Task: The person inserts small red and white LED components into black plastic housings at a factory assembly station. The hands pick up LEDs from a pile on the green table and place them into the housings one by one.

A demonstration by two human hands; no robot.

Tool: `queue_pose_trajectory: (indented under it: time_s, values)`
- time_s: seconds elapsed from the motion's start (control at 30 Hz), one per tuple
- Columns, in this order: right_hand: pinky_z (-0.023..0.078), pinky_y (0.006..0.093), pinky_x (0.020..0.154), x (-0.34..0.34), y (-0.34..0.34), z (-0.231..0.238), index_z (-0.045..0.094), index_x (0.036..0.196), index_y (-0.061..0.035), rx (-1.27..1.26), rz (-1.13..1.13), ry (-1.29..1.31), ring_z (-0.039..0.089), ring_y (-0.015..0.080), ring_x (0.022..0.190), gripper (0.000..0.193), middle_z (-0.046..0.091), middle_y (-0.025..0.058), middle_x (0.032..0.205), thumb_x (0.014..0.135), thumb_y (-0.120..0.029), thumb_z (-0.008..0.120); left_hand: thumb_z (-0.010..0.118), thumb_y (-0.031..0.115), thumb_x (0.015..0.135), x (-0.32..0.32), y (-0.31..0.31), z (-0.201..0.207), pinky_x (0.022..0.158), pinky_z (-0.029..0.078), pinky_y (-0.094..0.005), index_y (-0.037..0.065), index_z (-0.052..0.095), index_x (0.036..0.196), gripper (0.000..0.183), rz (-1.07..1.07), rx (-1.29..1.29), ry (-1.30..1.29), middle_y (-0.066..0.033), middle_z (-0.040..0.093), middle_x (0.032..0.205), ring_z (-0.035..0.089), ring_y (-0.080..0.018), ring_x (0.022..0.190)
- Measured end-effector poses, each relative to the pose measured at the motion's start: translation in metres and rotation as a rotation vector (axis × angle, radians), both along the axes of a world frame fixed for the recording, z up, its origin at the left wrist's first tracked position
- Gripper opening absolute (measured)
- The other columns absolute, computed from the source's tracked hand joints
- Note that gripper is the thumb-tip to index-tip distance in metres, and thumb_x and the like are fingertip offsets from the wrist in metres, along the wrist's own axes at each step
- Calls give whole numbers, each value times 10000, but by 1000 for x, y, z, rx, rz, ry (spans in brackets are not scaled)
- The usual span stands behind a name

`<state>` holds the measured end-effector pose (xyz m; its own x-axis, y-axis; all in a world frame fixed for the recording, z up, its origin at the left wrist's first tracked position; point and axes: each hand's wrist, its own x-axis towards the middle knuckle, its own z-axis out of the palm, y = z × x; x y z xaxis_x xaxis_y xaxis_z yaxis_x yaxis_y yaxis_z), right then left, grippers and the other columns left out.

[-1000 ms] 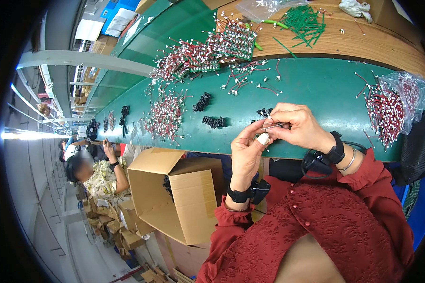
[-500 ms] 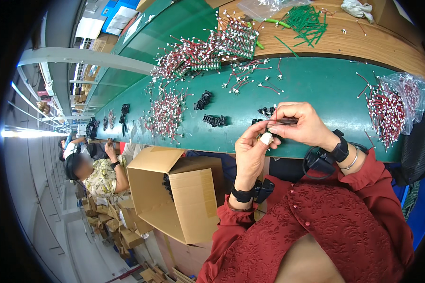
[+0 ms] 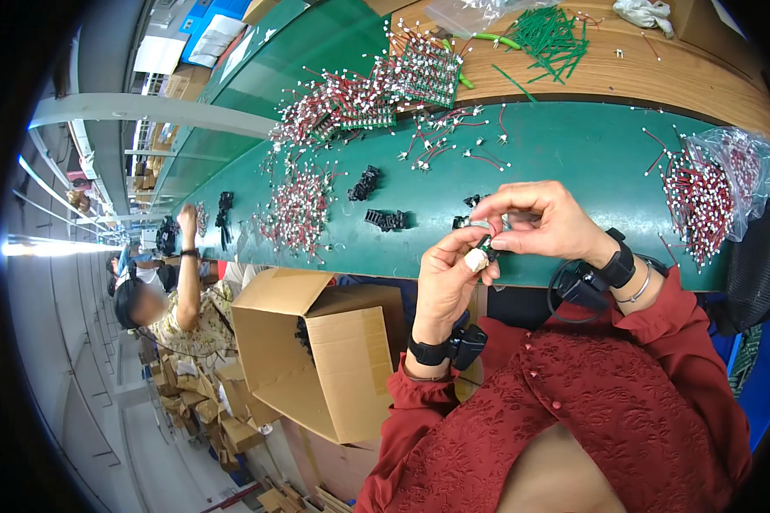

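Note:
Held over the front edge of the green table, my left hand (image 3: 447, 278) is closed on a small dark-green piece with a red wire (image 3: 485, 243), which looks like a little circuit board. A white cover sits on the thumb of that hand. My right hand (image 3: 543, 224) pinches the same piece from the right with thumb and forefinger, and its other fingers are curled above. Fingers hide most of the piece. Just beyond the fingertips lie black plastic parts (image 3: 460, 221), partly covered by my hands.
Black parts (image 3: 387, 220), a heap of red-wired connectors (image 3: 298, 209) and wired circuit boards (image 3: 428, 75) lie leftward. Bagged wires (image 3: 700, 201) lie right; green strips (image 3: 552, 43) lie on a wooden board. An open cardboard box (image 3: 351, 368) stands below the table. A co-worker (image 3: 184, 312) sits far left.
The dark thin item seen in my right fingers no longer shows, and a red wire and green piece now show between my hands. The co-worker's arm has risen toward the table.

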<state>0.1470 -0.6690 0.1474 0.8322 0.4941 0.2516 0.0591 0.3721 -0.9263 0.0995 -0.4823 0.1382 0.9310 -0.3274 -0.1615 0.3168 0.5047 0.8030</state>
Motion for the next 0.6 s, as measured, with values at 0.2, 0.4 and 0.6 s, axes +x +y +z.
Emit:
queue_pose_trajectory:
  time_s: [0.2,0.4,0.6]
  values:
    - [363,142,588,8,-10,-3,513,1206,-16,136,16,205,483,-4,712,521,581,-7,834,727,-53,715,662,138,804,0,3,2,546,452,-235,-27,568,1090,344,-12,-57,15,-113,610,885,580,-179,656]
    - [395,162,647,3,-6,-4,591,1109,-17,-7,59,22,515,23,786,379,597,-1,853,744,-29,689,698,193,785,1,4,0,551,457,-238,-25,573,1085,390,-88,-50,84,-134,604,907,572,-180,652]
    - [408,176,648,9,-7,-7,564,1101,13,42,-48,312,524,45,724,374,605,14,829,752,-55,681,680,197,788,-1,2,-1,548,463,-224,-28,560,1077,386,-65,-103,102,-133,596,894,562,-171,635]
